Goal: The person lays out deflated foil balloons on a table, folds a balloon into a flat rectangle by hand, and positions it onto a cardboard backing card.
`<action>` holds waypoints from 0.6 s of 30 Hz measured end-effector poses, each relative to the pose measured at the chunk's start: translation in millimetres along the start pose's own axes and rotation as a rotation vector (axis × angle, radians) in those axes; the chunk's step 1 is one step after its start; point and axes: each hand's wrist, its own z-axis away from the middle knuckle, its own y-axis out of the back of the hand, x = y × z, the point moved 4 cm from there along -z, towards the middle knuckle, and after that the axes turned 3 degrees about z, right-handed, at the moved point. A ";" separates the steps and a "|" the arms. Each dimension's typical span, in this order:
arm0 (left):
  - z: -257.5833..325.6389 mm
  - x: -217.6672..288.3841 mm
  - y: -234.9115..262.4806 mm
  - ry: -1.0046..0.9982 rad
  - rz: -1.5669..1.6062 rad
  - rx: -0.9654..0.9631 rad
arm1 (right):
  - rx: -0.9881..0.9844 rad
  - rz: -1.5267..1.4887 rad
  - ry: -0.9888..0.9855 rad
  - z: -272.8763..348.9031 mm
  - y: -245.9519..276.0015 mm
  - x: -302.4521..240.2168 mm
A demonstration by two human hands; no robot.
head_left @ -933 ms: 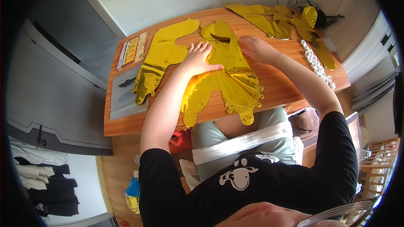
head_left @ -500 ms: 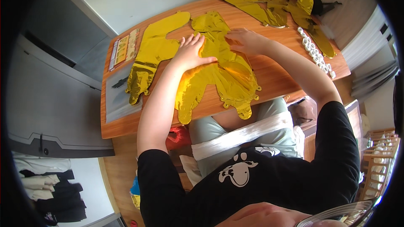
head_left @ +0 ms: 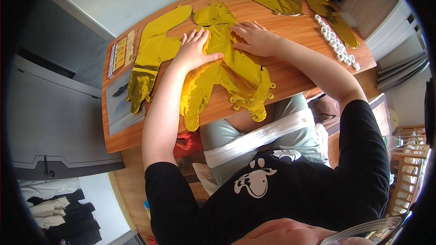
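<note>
Two bare hands on a flat gold foil piece (head_left: 217,69) lying on a wood-grained table (head_left: 309,31); the right hand (head_left: 256,40), which a moment earlier lay at the foil's right edge, has come inward, so that its fingers now lie over the upper right part; the left hand (head_left: 193,53) has kept its place along the left side; the creasing of the lower right part has also altered, the rounded bulge there giving way to a narrower, folded outline. For the handling of the foil, the change is judged to mean that the sheet is now steadied from both sides.

The middle of the foil lies between the hands; the left fingers are extended and slightly parted, the thumb stretched wide across the foil toward its centre; the right fingers are extended, a little apart, with the thumb set off below them and pointing left; neither hand appears closed around anything, though whether a right fingertip catches the foil's edge cannot be told. The foil's two lower lobes reach the table's near edge; a second foil piece (head_left: 154,54) lies just left of the left fingers, contact being uncertain; a third foil piece (head_left: 288,2) and a row of white rings (head_left: 335,43) lie well apart, beyond the right arm.
</note>
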 end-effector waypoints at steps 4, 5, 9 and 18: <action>1.6 -1.1 -0.8 -0.006 0.002 0.003 | -0.002 0.046 -0.043 4.6 -1.4 -6.0; 1.8 -1.9 -1.3 -0.008 0.005 0.006 | -0.017 0.055 -0.053 4.9 -2.2 -6.9; 0.9 -3.3 -2.0 -0.019 -0.001 0.020 | -0.030 0.070 -0.064 7.1 -4.5 -6.4; -3.7 -13.1 -5.2 -0.031 0.039 0.040 | 0.024 0.126 -0.029 7.0 -13.0 -1.3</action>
